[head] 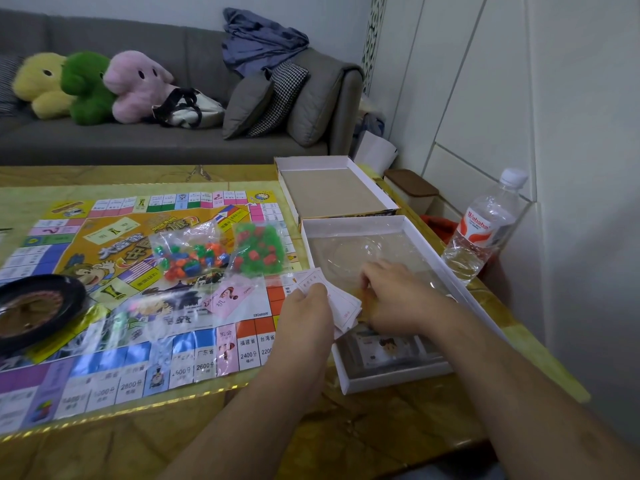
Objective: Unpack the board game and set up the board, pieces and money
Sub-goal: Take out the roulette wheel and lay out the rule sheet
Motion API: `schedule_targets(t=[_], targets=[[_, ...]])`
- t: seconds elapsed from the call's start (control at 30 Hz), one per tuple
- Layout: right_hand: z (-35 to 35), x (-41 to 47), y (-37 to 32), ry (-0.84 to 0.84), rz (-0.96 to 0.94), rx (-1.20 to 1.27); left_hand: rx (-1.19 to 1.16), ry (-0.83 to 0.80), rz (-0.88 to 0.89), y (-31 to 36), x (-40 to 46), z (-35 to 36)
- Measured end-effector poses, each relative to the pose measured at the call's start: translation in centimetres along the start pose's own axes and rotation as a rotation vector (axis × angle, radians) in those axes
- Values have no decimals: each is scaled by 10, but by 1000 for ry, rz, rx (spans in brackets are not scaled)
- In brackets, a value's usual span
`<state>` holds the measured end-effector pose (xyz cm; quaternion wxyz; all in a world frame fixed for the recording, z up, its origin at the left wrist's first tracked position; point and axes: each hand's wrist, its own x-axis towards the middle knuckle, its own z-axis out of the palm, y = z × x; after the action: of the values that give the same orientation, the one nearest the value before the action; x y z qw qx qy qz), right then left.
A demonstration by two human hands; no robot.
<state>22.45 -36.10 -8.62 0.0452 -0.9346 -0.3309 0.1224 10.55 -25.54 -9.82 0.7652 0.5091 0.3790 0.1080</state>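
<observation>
On table, board spread flat; piece bags, spinner on it. Left hand pinches paper money at box tray edge; right hand curled on it. Bottle right, lid behind.

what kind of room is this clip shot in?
Most likely a home living room: a grey fabric sofa carrying yellow, green and pink plush toys and cushions, with a colourful board game sheet spread on a low yellow table.
</observation>
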Motion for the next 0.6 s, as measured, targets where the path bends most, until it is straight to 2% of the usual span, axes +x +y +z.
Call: schedule_targets(t=[0.17, 0.27, 0.47, 0.6], targets=[[-6, -6, -5, 89, 3, 14, -9, -14, -1, 0, -1, -1], [-6, -9, 0, 71, 27, 109, -37, -35, -11, 0, -1, -3], [-14, -17, 10, 313, 92, 620, -160, -39, -2, 8, 3, -6], [-11, -22, -10, 143, 110, 991, -216, -29, -17, 22, 3, 6]])
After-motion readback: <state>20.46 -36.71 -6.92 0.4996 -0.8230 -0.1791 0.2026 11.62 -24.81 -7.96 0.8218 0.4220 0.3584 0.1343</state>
